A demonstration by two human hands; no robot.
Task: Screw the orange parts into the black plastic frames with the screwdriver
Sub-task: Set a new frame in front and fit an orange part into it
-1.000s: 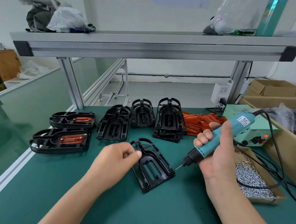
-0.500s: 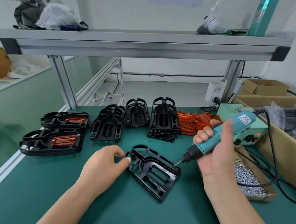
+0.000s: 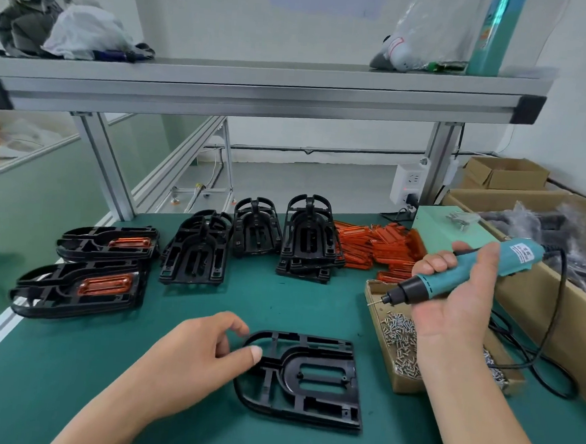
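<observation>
An empty black plastic frame (image 3: pixel 304 382) lies flat on the green mat in front of me. My left hand (image 3: pixel 190 356) rests at its left rounded end, thumb touching the rim, fingers loosely apart. My right hand (image 3: pixel 458 300) holds a teal electric screwdriver (image 3: pixel 453 278), its bit pointing left over a cardboard tray of screws (image 3: pixel 400 345). A pile of orange parts (image 3: pixel 375 247) lies at the back right. Stacks of empty black frames (image 3: pixel 306 239) stand at the back. Two frames with orange parts fitted (image 3: pixel 81 288) lie at the left.
A teal power box (image 3: pixel 446 224) sits behind the screwdriver, whose black cable (image 3: pixel 552 340) loops over the mat at the right. A large cardboard box (image 3: pixel 555 289) runs along the right edge. An aluminium shelf (image 3: pixel 258 89) spans overhead on posts.
The loose black frame has turned to lie lengthwise left to right, nearer to me. My right hand has carried the screwdriver to the right, over the screw tray.
</observation>
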